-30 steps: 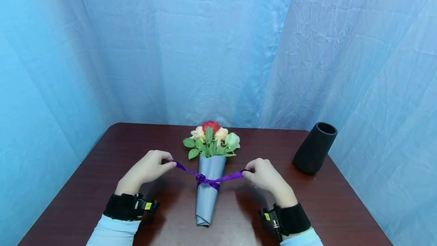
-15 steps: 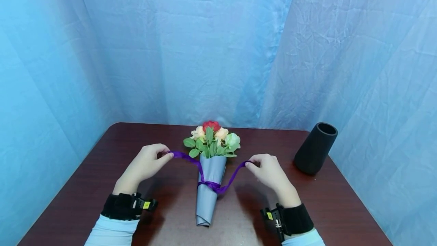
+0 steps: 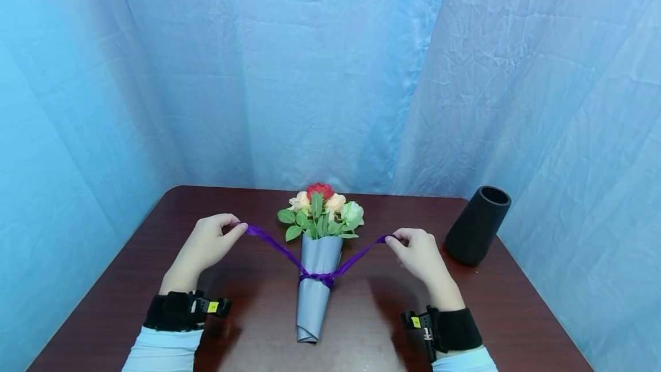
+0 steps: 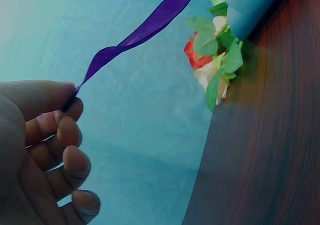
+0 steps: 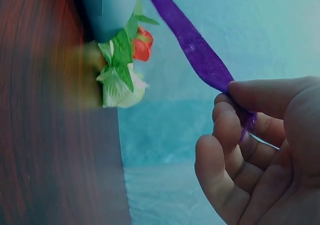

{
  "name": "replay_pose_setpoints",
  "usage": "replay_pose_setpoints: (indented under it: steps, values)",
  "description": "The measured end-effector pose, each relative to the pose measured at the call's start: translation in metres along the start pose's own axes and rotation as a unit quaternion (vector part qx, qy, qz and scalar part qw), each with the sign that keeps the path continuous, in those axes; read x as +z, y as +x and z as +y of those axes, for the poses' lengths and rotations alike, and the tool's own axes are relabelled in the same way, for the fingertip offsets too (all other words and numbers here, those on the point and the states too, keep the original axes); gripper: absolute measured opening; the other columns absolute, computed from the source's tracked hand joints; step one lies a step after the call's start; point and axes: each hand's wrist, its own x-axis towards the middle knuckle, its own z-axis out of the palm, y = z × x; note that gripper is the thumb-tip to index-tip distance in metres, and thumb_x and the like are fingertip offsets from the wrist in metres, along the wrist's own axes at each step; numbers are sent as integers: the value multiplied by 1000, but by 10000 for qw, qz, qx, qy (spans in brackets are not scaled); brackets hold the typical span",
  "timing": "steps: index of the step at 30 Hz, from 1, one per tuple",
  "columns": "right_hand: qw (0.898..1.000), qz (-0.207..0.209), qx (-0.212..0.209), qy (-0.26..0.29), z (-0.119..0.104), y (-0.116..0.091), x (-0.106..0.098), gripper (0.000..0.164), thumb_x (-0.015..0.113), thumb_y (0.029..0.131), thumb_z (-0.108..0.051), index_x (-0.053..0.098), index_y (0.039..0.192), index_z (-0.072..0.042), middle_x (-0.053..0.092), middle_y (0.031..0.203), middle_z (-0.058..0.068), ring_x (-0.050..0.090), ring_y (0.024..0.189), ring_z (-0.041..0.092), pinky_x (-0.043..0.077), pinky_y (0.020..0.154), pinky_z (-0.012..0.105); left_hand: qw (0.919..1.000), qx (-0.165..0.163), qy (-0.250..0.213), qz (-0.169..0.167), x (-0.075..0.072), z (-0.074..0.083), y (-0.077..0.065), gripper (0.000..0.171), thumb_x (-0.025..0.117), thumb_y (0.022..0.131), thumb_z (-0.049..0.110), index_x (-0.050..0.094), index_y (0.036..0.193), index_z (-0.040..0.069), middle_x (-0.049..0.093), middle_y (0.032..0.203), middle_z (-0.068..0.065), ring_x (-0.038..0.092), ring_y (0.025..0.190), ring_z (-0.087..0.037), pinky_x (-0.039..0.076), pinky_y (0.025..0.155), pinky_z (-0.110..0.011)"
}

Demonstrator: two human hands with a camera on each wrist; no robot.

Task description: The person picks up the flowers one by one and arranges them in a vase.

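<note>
A bouquet (image 3: 321, 211) of red, cream and pale green flowers lies on the table in blue-grey wrapping paper (image 3: 312, 309). Round the paper's middle runs a purple ribbon (image 3: 273, 244), crossed at the front. My left hand (image 3: 209, 241) pinches one ribbon end between thumb and index finger, up and left of the wrap. The other end is pinched by my right hand (image 3: 419, 252), out to the right. Both tails rise from the crossing in a V. In the right wrist view a short frayed tip of ribbon (image 5: 248, 125) pokes out below the thumb.
A black vase (image 3: 477, 225) stands at the back right of the dark wooden table (image 3: 258, 326), just beyond my right hand. Light blue curtains (image 3: 320, 73) hang behind and at both sides of the table.
Both hands have moved apart, outward and slightly up, each keeping its ribbon end. The knot-like gather at the front loosened, then the slack tails drew straighter. Bouquet and vase stay in place.
</note>
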Motion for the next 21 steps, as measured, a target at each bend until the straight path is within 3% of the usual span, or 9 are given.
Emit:
replay_pose_setpoints:
  steps: [8, 14, 21]
  values:
    - [9988, -18, 482, -109, 19, 2, -2, 18, 65, 102, -25, 72, 94, -11, 63, 65, 9, 63, 61, 28, 50, 57, 36, 9963, -547, 1, -656, -6, -18, -3, 20, 65, 102, 29, 71, 95, 12, 42, 61, 2, 39, 55, -18, 38, 54, -34]
    - [9965, -64, 826, -119, 26, 3, 1, 21, 64, 102, -26, 71, 94, -8, 62, 66, 11, 64, 64, 32, 50, 56, 35, 9934, -536, -63, -1013, 0, -39, 0, 21, 65, 101, 26, 69, 85, 13, 45, 62, 1, 41, 59, -18, 38, 56, -34]
    - [9908, -119, 1287, -396, 34, 1, 6, 23, 63, 101, -25, 71, 91, -5, 59, 63, 8, 60, 58, 25, 49, 55, 35, 9843, -603, -50, -1657, 15, -55, 2, 28, 65, 100, 20, 63, 77, 6, 48, 63, 2, 42, 60, -16, 38, 58, -33]
